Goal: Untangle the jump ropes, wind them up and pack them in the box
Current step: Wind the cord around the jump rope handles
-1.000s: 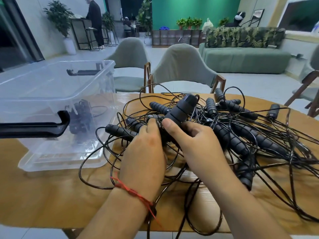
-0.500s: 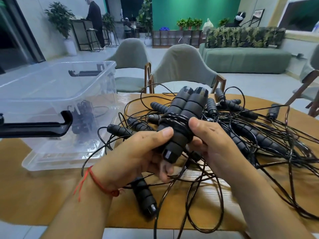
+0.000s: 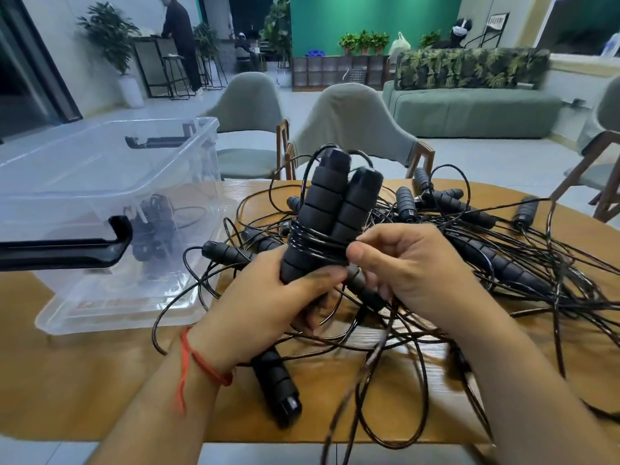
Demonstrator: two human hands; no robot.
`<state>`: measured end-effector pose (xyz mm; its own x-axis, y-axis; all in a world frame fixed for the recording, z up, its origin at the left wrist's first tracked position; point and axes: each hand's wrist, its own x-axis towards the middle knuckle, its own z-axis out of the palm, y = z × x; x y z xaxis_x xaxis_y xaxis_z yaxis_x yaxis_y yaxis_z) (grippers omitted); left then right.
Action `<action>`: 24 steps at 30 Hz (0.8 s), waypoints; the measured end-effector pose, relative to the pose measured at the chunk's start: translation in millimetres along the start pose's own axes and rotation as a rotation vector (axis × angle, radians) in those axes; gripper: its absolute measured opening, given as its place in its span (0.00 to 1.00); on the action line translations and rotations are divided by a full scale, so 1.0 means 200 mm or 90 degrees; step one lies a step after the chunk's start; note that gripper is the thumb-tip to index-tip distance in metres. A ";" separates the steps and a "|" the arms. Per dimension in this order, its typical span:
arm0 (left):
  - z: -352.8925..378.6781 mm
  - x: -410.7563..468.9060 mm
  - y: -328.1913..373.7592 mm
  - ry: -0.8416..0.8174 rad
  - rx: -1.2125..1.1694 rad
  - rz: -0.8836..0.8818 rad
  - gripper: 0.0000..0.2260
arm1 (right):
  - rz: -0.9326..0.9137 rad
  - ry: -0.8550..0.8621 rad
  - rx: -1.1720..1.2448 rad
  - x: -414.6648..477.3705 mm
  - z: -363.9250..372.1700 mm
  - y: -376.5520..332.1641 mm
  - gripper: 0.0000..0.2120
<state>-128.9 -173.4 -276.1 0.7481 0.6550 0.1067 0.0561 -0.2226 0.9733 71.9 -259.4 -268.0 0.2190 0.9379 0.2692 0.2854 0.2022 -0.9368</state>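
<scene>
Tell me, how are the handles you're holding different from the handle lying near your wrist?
The held handles stand upright in the left hand; the loose handle lies flat on the table. The held handles have cord wound round them; the loose handle has none. Both are black and ribbed.

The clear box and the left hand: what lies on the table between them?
Head view: loops of black rope cord and one loose foam handle lie there.

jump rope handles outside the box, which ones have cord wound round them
The upright pair of handles gripped together in the left hand: several turns of cord bind their middle. The other handles on the table lie loose in the tangle.
</scene>
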 end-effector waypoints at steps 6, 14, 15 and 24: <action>-0.02 -0.01 0.01 0.137 0.236 0.042 0.07 | 0.003 0.012 -0.168 -0.01 -0.03 0.01 0.11; 0.05 0.02 -0.04 0.303 0.487 -0.029 0.19 | 0.056 -0.055 -0.133 -0.02 0.17 -0.01 0.22; 0.07 0.02 -0.06 0.320 0.485 0.001 0.18 | 0.056 -0.025 -0.101 -0.02 0.20 -0.02 0.22; 0.13 0.02 -0.06 0.335 0.493 0.024 0.23 | 0.044 0.137 0.076 0.01 0.26 -0.01 0.12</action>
<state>-108.8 -186.6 -292.5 0.3741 0.8375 0.3982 0.6035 -0.5459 0.5812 24.2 -242.9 -276.6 0.4306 0.8718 0.2335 0.1543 0.1838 -0.9708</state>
